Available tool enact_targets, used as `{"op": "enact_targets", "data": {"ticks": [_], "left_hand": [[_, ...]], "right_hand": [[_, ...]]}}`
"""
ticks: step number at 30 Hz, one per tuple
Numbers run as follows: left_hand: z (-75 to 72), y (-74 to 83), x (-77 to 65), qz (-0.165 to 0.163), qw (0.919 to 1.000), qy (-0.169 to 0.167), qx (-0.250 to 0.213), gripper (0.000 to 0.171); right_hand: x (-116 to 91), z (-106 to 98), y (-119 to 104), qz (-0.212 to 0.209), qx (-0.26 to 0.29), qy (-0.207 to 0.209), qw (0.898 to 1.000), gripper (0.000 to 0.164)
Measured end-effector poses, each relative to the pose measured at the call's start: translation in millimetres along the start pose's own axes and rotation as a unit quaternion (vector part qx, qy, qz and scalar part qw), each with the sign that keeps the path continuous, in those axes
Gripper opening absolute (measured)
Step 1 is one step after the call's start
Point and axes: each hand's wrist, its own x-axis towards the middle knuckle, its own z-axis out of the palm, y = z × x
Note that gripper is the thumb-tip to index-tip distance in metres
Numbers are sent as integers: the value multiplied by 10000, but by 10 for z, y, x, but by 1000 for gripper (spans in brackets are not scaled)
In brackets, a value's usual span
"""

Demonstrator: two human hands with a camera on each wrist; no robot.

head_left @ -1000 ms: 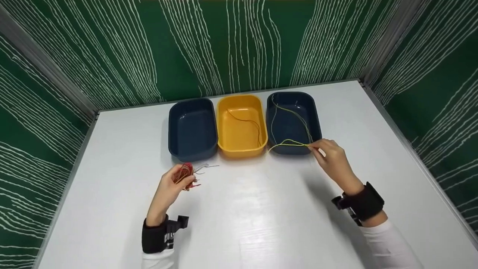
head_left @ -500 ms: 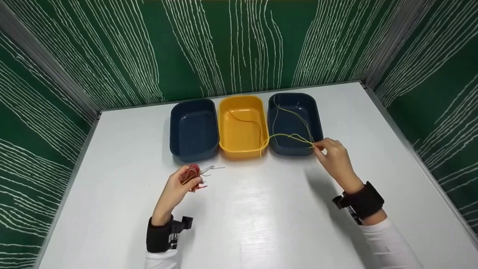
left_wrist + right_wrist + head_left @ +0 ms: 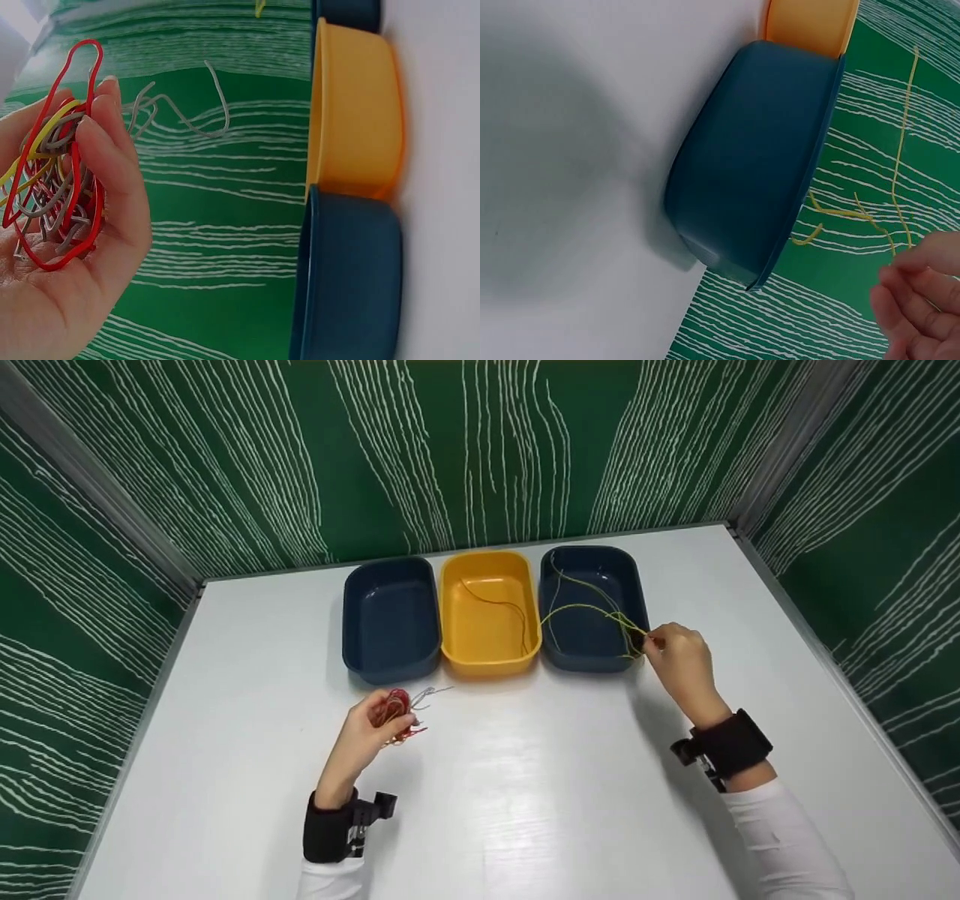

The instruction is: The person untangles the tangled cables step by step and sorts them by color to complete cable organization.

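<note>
Basically, L hand (image 3: pixel 361 736) grips tangled wires (image 3: pixel 398 706), R hand (image 3: pixel 682 666) pinches curved yellow wire (image 3: pixel 590 606) nr rounded blue bin (image 3: pixel 589 661).

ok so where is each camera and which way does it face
Head: on the head, facing forward and down; left hand, right hand and white sleeves show.
Left wrist: on that wrist, facing the hand with its wire bundle; only that hand shows.
Right wrist: on that wrist, facing a blue tub and yellow wire; only part of that hand shows.
Both wrist views share the yellow tub.

Green panels (image 3: pixel 442 450) with wavy white lines border a white table (image 3: pixel 510 780).
</note>
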Motion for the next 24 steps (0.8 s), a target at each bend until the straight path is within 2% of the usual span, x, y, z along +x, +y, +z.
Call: {"op": "enact_targets", "data": {"ticks": [5,18,24], "left_hand": [[21,-10,15,-49,10000,15,-63,23],[22,-40,18,-121,9997,161,135,21],[15,-48,23,-74,9998,132,117,21]], "right_hand": [[51,32,57,206,-141,-47,9997,8],[126,123,79,477,-518,-25,9975,11],[177,175,85,478,-668,-14,9966,21]]}}
